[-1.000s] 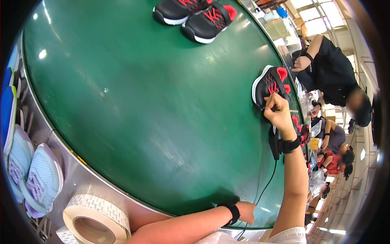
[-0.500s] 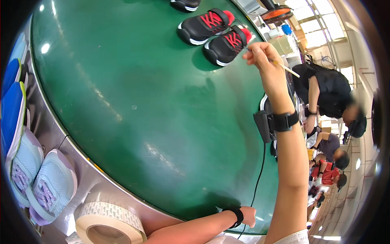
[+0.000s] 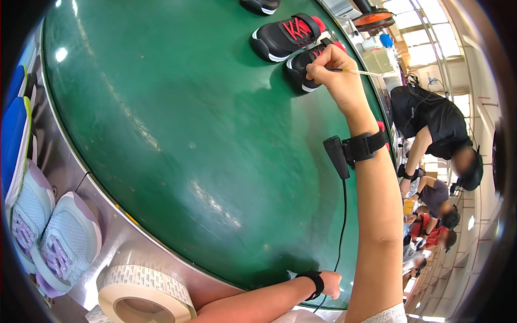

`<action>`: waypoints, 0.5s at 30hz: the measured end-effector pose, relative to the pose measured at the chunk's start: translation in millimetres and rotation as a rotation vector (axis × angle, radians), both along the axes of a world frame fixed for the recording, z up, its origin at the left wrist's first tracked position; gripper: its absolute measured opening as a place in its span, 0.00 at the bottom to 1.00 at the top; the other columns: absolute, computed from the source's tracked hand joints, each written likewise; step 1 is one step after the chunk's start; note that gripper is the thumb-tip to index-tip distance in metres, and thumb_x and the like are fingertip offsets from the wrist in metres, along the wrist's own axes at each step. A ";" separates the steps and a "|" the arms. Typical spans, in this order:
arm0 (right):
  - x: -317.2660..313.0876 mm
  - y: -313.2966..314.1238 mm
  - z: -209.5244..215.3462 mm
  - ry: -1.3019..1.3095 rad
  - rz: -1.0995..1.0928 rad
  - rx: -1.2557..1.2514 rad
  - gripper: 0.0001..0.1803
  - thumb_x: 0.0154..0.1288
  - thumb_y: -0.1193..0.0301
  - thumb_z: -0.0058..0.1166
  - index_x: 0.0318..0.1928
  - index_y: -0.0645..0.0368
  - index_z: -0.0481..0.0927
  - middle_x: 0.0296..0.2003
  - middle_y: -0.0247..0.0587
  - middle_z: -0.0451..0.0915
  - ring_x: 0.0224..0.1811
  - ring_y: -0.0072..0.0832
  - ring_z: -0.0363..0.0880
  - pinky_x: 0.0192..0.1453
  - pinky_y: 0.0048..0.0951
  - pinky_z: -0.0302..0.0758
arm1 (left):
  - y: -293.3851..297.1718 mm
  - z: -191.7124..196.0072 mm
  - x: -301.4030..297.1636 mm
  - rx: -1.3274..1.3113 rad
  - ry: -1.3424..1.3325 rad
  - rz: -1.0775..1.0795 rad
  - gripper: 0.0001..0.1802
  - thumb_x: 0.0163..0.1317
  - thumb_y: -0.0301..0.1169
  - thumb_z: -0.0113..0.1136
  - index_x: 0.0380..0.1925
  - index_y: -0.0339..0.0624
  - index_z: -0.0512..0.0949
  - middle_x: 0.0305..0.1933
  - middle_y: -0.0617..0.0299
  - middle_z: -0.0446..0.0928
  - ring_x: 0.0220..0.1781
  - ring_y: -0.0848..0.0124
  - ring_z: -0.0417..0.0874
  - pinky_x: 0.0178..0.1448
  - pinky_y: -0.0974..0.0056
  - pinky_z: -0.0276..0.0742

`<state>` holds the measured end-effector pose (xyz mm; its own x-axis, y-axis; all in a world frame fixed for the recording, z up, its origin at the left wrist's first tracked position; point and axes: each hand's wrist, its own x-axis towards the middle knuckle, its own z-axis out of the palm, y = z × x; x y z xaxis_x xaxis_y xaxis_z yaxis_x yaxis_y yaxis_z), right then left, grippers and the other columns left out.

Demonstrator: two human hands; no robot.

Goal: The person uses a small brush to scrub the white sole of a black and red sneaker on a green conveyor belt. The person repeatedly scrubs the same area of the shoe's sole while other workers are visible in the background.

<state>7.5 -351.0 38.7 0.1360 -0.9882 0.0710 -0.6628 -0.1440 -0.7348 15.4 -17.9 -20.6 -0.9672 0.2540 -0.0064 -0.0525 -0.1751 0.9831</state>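
Observation:
My right hand (image 3: 340, 72) pinches a thin pen-like stick (image 3: 353, 70) with a dark front and a pale rear end. Its fingertips are over the toe of a black shoe (image 3: 296, 72) with red laces and a white sole edge; the hand hides the stick's tip and part of the shoe. Just beyond stands the matching black shoe (image 3: 280, 40), its strap and red lining visible. Down near the lower edge, my left hand (image 3: 330, 284) is curled closed beside a black cable; whatever it may hold is hidden. Both wrists wear black bands.
The shoes stand on a green belt (image 3: 161, 177) with a metal border (image 3: 124, 237). At left are pale blue shoes (image 3: 70, 242) and blue insoles (image 3: 16, 145); a label roll (image 3: 151, 285) lies lower left. Another black shoe (image 3: 261, 5) is at the top. Co-workers (image 3: 431, 124) stand right.
The black shoes and the belt surface have shifted to the right. My right hand has moved left and slightly down, bringing the stick over the nearer shoe's toe. My left hand has barely moved.

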 end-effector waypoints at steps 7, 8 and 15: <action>0.8 -0.5 -2.3 0.131 -0.009 0.029 0.06 0.46 0.78 0.52 0.20 0.61 0.67 0.19 0.34 0.75 0.24 0.17 0.72 0.30 0.19 0.69 | 1.6 0.6 -2.1 0.018 0.013 0.023 0.27 0.38 0.35 0.60 0.40 0.33 0.70 0.39 0.49 0.75 0.43 0.56 0.75 0.42 0.58 0.70; 0.1 -0.6 -1.7 0.138 -0.025 0.042 0.07 0.45 0.77 0.52 0.19 0.61 0.67 0.19 0.34 0.74 0.23 0.17 0.72 0.29 0.19 0.68 | 1.4 1.8 -2.4 0.027 0.019 0.031 0.26 0.38 0.35 0.60 0.40 0.33 0.70 0.39 0.49 0.75 0.43 0.56 0.75 0.42 0.58 0.70; 2.5 0.1 -7.5 0.260 -0.042 0.027 0.09 0.43 0.75 0.54 0.18 0.61 0.67 0.17 0.31 0.72 0.21 0.16 0.68 0.27 0.20 0.66 | 3.2 -4.3 -0.5 0.039 0.024 0.044 0.26 0.41 0.36 0.60 0.40 0.32 0.70 0.39 0.48 0.74 0.43 0.55 0.75 0.43 0.58 0.70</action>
<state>10.0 -350.9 31.2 0.1050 -0.9944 0.0122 -0.8348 -0.0948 -0.5423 14.9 -14.7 -24.9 -0.9772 0.2106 0.0262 -0.0202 -0.2150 0.9764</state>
